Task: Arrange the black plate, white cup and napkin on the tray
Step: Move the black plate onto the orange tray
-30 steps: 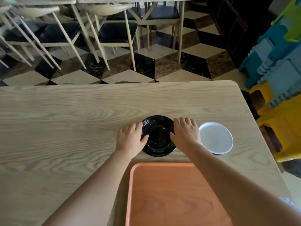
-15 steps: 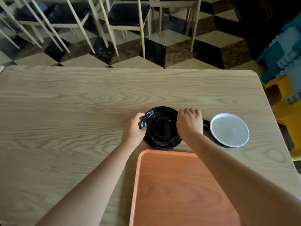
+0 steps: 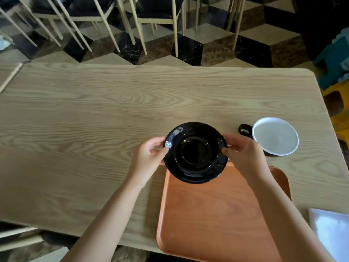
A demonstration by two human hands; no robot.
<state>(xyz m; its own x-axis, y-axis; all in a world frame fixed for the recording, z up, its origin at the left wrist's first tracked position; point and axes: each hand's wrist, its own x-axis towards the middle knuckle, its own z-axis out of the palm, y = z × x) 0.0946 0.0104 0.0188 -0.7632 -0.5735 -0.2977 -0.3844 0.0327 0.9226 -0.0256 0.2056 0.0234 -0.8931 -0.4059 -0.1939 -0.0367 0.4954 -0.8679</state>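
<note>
The black plate (image 3: 195, 153) is lifted off the table and hangs over the far edge of the orange tray (image 3: 215, 216). My left hand (image 3: 148, 157) grips its left rim and my right hand (image 3: 242, 157) grips its right rim. The white cup (image 3: 274, 136), white inside with a black outside and black handle, stands on the table to the right of the plate, beyond the tray's far right corner. A white napkin (image 3: 332, 235) lies at the table's near right edge, partly cut off by the frame.
The wooden table (image 3: 113, 120) stretches wide to the left of the tray. Chairs (image 3: 132, 14) stand on the checkered floor beyond the far edge. Blue and yellow plastic stools (image 3: 338, 72) sit to the right of the table.
Both hands closed on the plate's rim and lifted it from the table, bringing it toward me over the tray's far edge. The cup's handle has come into sight.
</note>
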